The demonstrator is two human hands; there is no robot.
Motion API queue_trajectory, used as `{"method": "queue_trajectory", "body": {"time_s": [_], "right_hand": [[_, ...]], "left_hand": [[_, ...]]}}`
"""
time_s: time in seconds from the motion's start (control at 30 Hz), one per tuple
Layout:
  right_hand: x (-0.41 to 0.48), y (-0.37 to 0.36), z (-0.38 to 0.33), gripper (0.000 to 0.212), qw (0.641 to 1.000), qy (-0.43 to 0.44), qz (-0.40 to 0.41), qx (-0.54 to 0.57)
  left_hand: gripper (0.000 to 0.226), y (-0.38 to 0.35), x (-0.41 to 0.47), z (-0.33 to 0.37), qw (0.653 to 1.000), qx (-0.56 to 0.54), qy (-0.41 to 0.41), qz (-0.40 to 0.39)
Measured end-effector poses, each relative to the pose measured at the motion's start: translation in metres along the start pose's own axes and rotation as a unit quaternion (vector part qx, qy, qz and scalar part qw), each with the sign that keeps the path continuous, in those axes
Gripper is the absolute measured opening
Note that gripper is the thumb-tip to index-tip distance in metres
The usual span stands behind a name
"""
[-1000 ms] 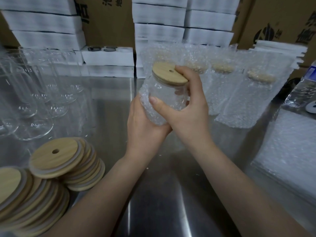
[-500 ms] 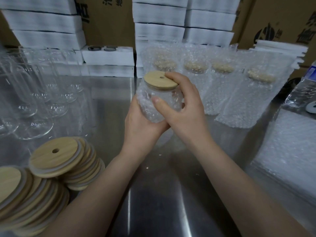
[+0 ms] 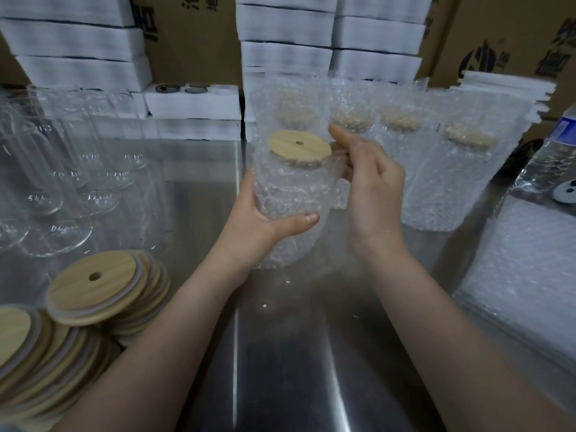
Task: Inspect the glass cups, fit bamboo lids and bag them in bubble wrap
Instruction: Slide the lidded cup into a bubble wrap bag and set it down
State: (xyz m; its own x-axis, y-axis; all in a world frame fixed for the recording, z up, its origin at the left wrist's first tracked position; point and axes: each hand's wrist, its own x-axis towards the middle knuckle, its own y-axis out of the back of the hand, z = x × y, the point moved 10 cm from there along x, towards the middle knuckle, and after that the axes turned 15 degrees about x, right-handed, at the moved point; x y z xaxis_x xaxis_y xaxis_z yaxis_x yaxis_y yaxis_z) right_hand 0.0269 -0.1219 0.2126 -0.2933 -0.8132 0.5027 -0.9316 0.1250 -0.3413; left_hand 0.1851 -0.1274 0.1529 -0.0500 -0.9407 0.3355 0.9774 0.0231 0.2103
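Glass cup [image 3: 290,188], capped with its bamboo lid [image 3: 299,148], sits upright inside a bubble-wrap bag [image 3: 286,244] between my two hands. My left grip [image 3: 252,219] wraps the bagged cup low on its side, thumb laid across the front, fingers curled round behind, the wrist bent back and the forearm coming up from below left. The lid shows above this grip, just clear of the bag's mouth.

My right grip [image 3: 374,188] is closed on the bag's upper edge just right of the lid, fingers curled, forefinger raised, palm turned inward, forearm angling in from the lower right. The bag's loose end hangs below my left grip; I cannot tell whether it touches the steel surface [image 3: 296,353].

Beyond my right grip stands a row of bagged cups [image 3: 402,157]. Left of my left grip stand bare glasses [image 3: 62,182], and below them lie stacked lids [image 3: 93,291]. Right of my right grip lies a pile of flat bags [image 3: 523,275].
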Motion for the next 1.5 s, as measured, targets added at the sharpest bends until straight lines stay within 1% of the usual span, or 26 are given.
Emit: {"method": "queue_trajectory", "body": {"time_s": [0.1, 0.2, 0.23, 0.27, 0.3, 0.37, 0.43, 0.5, 0.57, 0.67, 0.73, 0.8, 0.87, 0.93, 1.1, 1.17, 1.23, 1.27, 1.33, 1.37, 1.5], "right_hand": [[0.005, 0.006, -0.001, 0.029, 0.995, -0.005, 0.019, 0.101], [0.009, 0.012, 0.002, 0.026, 0.972, -0.029, 0.039, 0.229], [0.010, 0.013, 0.004, 0.025, 0.966, -0.038, 0.044, 0.252], [0.011, 0.013, 0.005, 0.026, 0.967, -0.042, 0.043, 0.249], [0.011, 0.013, 0.006, 0.030, 0.974, -0.044, 0.039, 0.220], [0.010, 0.012, 0.014, 0.042, 0.990, -0.062, 0.034, 0.119], [0.008, 0.008, 0.028, 0.049, 0.993, -0.106, 0.021, 0.049], [0.005, -0.002, 0.040, 0.047, 0.987, -0.150, -0.019, 0.045], [0.000, -0.010, 0.044, 0.044, 0.983, -0.164, -0.060, 0.054], [0.002, -0.007, 0.048, 0.039, 0.983, -0.165, -0.057, 0.057], [0.005, -0.002, 0.056, 0.043, 0.983, -0.175, -0.051, 0.028], [0.006, 0.001, 0.067, 0.046, 0.979, -0.195, -0.061, -0.019], [0.004, 0.002, 0.077, 0.042, 0.972, -0.211, -0.086, -0.057], [0.001, 0.002, 0.082, 0.039, 0.968, -0.220, -0.098, -0.070], [0.007, 0.001, 0.067, 0.031, 0.982, -0.161, -0.082, -0.050], [0.007, -0.001, 0.055, 0.032, 0.988, -0.132, -0.081, -0.028], [0.004, -0.005, 0.044, 0.023, 0.990, -0.110, -0.088, 0.000], [0.004, -0.008, 0.041, 0.027, 0.990, -0.105, -0.096, 0.009], [0.005, -0.012, 0.037, 0.047, 0.988, -0.108, -0.106, 0.026], [0.005, -0.013, 0.034, 0.051, 0.987, -0.107, -0.113, 0.037], [0.002, -0.018, 0.024, 0.055, 0.986, -0.092, -0.128, 0.063]], "left_hand": [[0.082, 0.002, 0.000, -0.001, 1.000, -0.020, 0.012, -0.013], [0.079, 0.005, 0.000, -0.001, 0.999, -0.038, 0.009, -0.007], [0.078, 0.005, 0.000, -0.001, 0.999, -0.040, 0.006, -0.007], [0.079, 0.005, 0.000, -0.001, 0.999, -0.041, 0.004, -0.009], [0.081, 0.004, 0.000, -0.002, 0.999, -0.042, 0.004, -0.012], [0.079, 0.003, 0.000, -0.005, 0.998, -0.053, 0.006, -0.016], [0.076, 0.003, 0.000, -0.006, 0.997, -0.069, 0.011, -0.013], [0.074, 0.005, 0.001, -0.007, 0.996, -0.086, 0.014, -0.012], [0.068, 0.007, 0.002, -0.005, 0.995, -0.100, 0.006, -0.011], [0.056, 0.010, 0.002, -0.004, 0.993, -0.115, 0.002, 0.003], [0.052, 0.011, 0.003, -0.007, 0.993, -0.117, 0.005, 0.005], [0.053, 0.010, 0.003, -0.010, 0.992, -0.122, 0.013, -0.005], [0.056, 0.007, 0.004, -0.011, 0.991, -0.129, 0.019, -0.017], [0.057, 0.005, 0.004, -0.010, 0.991, -0.133, 0.016, -0.020], [0.053, 0.019, 0.003, 0.005, 0.985, -0.166, -0.029, 0.036], [0.044, 0.024, 0.003, 0.011, 0.980, -0.184, -0.049, 0.053], [0.033, 0.027, 0.004, 0.016, 0.976, -0.195, -0.065, 0.067], [0.029, 0.028, 0.004, 0.018, 0.976, -0.195, -0.071, 0.072], [0.025, 0.030, 0.003, 0.018, 0.975, -0.193, -0.077, 0.080], [0.025, 0.030, 0.003, 0.017, 0.974, -0.194, -0.078, 0.083], [0.028, 0.033, 0.003, 0.017, 0.973, -0.200, -0.076, 0.089]]}}
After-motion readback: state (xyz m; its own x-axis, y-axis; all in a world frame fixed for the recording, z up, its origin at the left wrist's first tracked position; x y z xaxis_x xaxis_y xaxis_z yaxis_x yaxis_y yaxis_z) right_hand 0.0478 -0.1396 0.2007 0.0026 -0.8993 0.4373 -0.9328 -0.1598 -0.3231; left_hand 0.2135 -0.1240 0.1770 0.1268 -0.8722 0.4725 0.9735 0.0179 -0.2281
